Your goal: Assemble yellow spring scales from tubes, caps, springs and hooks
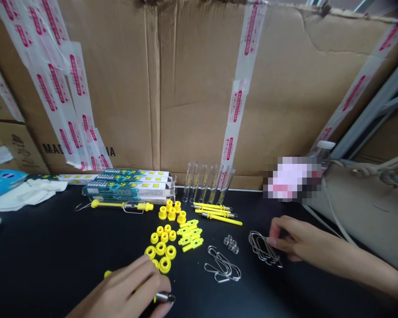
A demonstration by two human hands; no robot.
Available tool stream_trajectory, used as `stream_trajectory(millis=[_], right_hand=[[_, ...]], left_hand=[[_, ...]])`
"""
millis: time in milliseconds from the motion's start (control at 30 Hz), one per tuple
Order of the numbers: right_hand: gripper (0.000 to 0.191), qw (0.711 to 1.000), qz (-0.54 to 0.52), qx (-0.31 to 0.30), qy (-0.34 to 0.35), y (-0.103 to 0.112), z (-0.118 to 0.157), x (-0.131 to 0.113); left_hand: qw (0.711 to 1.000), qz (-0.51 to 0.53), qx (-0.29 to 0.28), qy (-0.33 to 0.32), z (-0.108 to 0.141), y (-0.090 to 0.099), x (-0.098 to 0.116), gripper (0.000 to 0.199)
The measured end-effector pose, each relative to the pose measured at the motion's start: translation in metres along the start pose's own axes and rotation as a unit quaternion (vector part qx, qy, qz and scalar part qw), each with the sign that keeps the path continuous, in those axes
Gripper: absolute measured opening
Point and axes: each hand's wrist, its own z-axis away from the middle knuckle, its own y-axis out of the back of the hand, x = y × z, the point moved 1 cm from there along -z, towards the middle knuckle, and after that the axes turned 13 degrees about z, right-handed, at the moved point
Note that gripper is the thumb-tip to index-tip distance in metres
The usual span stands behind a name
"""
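Observation:
My left hand (137, 285), at the lower middle, is closed around a yellow rod with a shiny metal end (166, 297). Most of that rod is hidden by my fingers. Thumb and fingers of my right hand (290, 238) pinch the edge of a pile of bent wire hooks (263, 251) on the black table. Left of this pile lies a second group of wire hooks (223, 266). Small clear rings (231, 244) sit just behind it. Beyond my left hand are yellow ring caps (161, 248), yellow stepped caps (171, 212) and flat yellow tabs (190, 236).
Several clear tubes (204, 183) stand upright along the back, with yellow rods with springs (217, 211) in front. An assembled spring scale (119, 205) lies before stacked green-and-white boxes (129, 184). A large cardboard box (199, 88) walls off the rear. A beige bag (374, 212) is at the right.

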Motion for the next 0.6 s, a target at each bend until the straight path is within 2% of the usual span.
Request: stream_trajectory(millis=[167,333,467,600], right_hand=[[0.014,0.998,0.027,-0.007,-0.065,-0.011,-0.004,0.007],[0.009,0.994,0.022,-0.034,-0.098,-0.013,-0.004,-0.008],[0.002,0.996,0.041,-0.019,-0.080,-0.016,-0.007,-0.022],[0.008,0.997,0.061,0.009,-0.036,-0.019,-0.013,-0.035]], left_hand=[[1.000,0.002,-0.017,0.001,0.004,-0.001,-0.001,0.025],[1.000,0.001,-0.023,0.004,0.009,-0.003,-0.004,0.026],[1.000,0.000,-0.018,0.003,0.008,-0.002,-0.001,0.029],[1.000,-0.006,-0.015,0.000,0.004,-0.001,0.000,0.029]])
